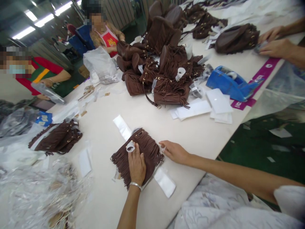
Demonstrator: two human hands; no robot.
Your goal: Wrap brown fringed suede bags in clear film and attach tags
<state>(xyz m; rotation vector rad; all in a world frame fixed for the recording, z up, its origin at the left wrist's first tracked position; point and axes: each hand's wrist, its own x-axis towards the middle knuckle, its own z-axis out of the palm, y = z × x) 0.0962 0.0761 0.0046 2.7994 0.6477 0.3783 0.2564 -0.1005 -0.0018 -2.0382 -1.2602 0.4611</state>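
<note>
A brown fringed suede bag [147,149] lies flat on the white table [202,133], on top of a long white paper strip [164,183]. My left hand [136,163] rests palm down on the bag, fingers closed around a small white tape roll [130,146]. My right hand [173,151] lies at the bag's right edge, fingers stretched out and touching the fringe.
A heap of brown fringed bags [164,63] fills the table's middle, with a blue tape dispenser [228,83] and white sheets [202,108] to its right. Another bag [57,137] lies left. Clear plastic bags [35,190] pile at near left. Other people work at the far left and right.
</note>
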